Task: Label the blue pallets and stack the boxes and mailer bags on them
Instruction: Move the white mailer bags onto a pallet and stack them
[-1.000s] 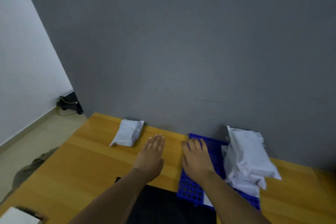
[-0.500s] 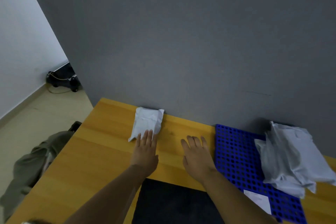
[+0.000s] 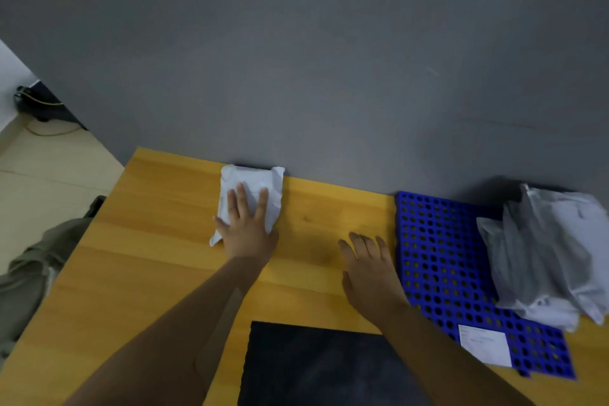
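Note:
A white mailer bag (image 3: 273, 189) lies on the wooden table against the grey wall. My left hand (image 3: 247, 227) rests flat on its near half, fingers straight. My right hand (image 3: 370, 269) hovers or rests open on the table just left of the blue perforated pallet (image 3: 441, 260). The pallet carries a white label (image 3: 484, 344) at its near corner and a pile of white mailer bags (image 3: 550, 257) on its right side.
A black mat (image 3: 316, 366) lies at the table's near edge between my forearms. The table (image 3: 158, 260) ends at the left, with olive cloth (image 3: 29, 270) and floor beyond. The grey wall closes off the back.
My left hand moved forward onto the lone mailer bag. My right hand left the pallet and now sits on the table beside it. The view shifted left and down.

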